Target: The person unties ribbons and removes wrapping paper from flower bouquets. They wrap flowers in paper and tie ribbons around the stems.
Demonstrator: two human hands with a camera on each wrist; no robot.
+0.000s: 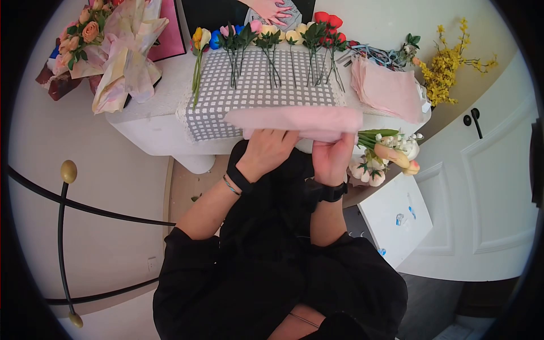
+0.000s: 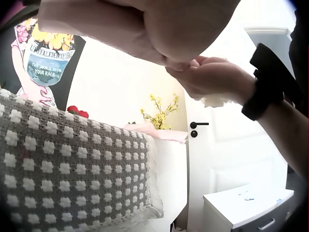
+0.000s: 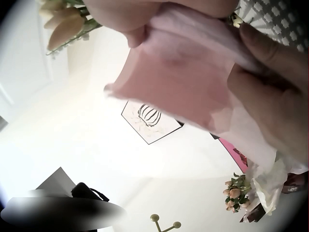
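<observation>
Both hands are grasping a pink wrapping sheet (image 1: 300, 119), which is hanging folded in the air over the near edge of the gray-and-white crocheted mat (image 1: 212, 116). The left hand (image 1: 269, 150) is pinching the sheet between thumb and fingers, as the right wrist view is showing. The right hand (image 1: 331, 158) is gripping the sheet toward its right end, its palm turning up and some fingertips hiding behind the material. Just beside that hand, beyond the mat's right side, a bouquet of peach tulips and white blooms (image 1: 391, 153) is sticking out; how far its stems are reaching inside the sheet, I cannot tell.

The mat itself is covering the middle of the white-draped tabletop (image 1: 141, 122). Along the mat's far edge a row of loose flowers is lying, stems pointing back across the weave: a yellow tulip (image 1: 197, 38) at the mat's far left corner, cream roses (image 1: 294, 37) right of its middle and red roses (image 1: 328, 22) toward its far right corner. To the right of the mat, a stack of pink sheets (image 1: 385, 85) is resting, with yellow blossom branches (image 1: 445, 71) rising past it. To the left of the mat, a wrapped peach rose bouquet (image 1: 90, 31) is leaning outward.
</observation>
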